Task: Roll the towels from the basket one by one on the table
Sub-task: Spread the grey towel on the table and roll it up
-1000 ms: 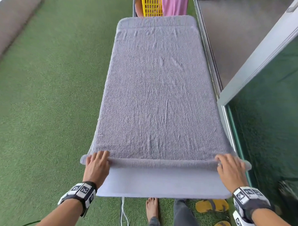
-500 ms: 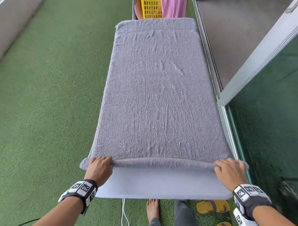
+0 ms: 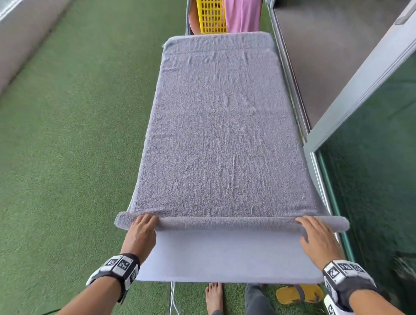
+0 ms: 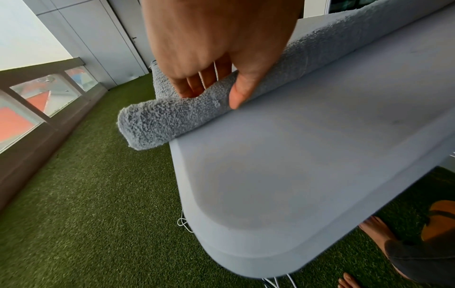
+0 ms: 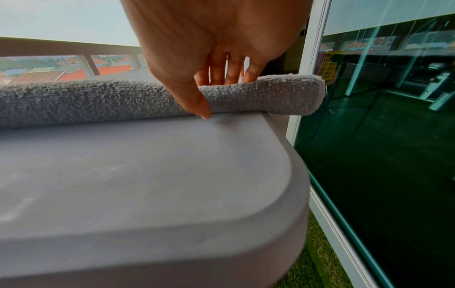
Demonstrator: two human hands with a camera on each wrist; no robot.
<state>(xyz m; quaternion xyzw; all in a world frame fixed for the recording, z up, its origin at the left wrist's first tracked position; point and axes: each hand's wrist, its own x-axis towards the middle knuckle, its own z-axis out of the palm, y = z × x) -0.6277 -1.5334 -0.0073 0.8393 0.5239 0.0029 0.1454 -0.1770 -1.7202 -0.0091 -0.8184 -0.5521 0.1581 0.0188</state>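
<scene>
A grey towel (image 3: 222, 134) lies spread lengthwise over the pale table (image 3: 222, 259). Its near end is wound into a thin roll (image 3: 228, 223) that sticks out past both table sides. My left hand (image 3: 143, 223) holds the roll's left end. In the left wrist view the fingers (image 4: 189, 89) curl over the roll (image 4: 172, 117) and the thumb presses its near side. My right hand (image 3: 310, 228) holds the right end the same way, with the thumb down at the table (image 5: 147, 175) below the roll (image 5: 98, 101). A yellow basket (image 3: 211, 13) stands beyond the far end with a pink towel (image 3: 242, 12) beside it.
A glass sliding door (image 3: 379, 163) and its metal frame run close along the table's right side. Green turf (image 3: 61, 152) covers the floor on the left, up to a low wall. Below the near edge are my bare foot (image 3: 215, 299), yellow sandals (image 3: 299, 293) and a white cable (image 3: 172, 302).
Both hands have turned the near end over away from me. The roll is thicker and more bare table shows in front of it.
</scene>
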